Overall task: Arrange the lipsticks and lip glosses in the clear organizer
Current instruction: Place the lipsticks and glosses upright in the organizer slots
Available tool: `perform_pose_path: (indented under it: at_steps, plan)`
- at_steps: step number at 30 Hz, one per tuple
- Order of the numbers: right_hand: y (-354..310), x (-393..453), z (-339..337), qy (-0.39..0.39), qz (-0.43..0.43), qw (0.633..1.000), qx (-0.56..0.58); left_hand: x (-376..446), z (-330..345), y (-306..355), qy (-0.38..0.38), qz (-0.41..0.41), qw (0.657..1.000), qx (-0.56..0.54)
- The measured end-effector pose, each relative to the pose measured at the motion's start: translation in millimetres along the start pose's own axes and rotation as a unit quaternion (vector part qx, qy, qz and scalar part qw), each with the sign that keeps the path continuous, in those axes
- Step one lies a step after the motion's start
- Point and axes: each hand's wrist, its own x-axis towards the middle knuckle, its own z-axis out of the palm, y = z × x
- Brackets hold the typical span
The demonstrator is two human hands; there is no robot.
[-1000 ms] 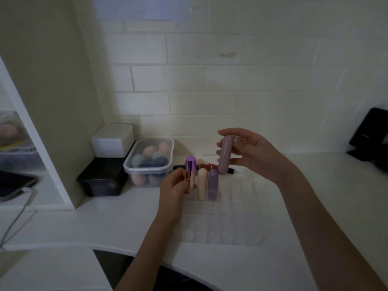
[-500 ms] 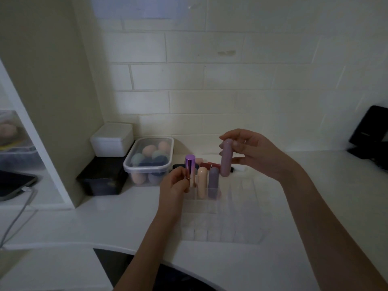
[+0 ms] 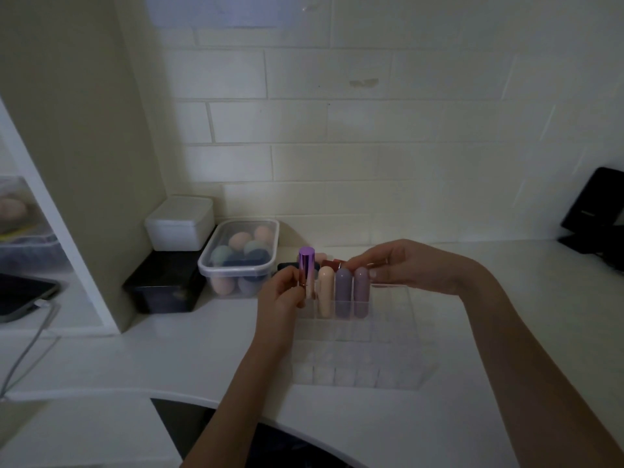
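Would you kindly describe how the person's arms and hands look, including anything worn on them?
Both forearms are bare, with no sleeves in view. The left hand shows no jewellery or glove. The right hand seems to have a ring on one finger, though the dim light makes that uncertain.

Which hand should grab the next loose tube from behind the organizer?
Right. The right hand already hovers at the loose dark red tube behind the clear plastic organizer; the left hand grips the shiny purple-capped lipstick.
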Motion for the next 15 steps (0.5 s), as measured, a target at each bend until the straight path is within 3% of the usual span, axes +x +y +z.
perform_pose_path:
  at_steps: [9,12,15]
  plan:
    - [2,0,-4,-0.007,-0.001,0.999,0.032,-3,-1,0,0.005,-0.002,1.0,0.002]
    - [1,5,-5,0.094,-0.044,0.992,0.067,-8,-5,1,0.009,0.013,1.0,0.012]
    - [12,23,-7,0.21,-0.078,0.974,0.015,-11,-10,2,0.012,0.021,0.999,0.024]
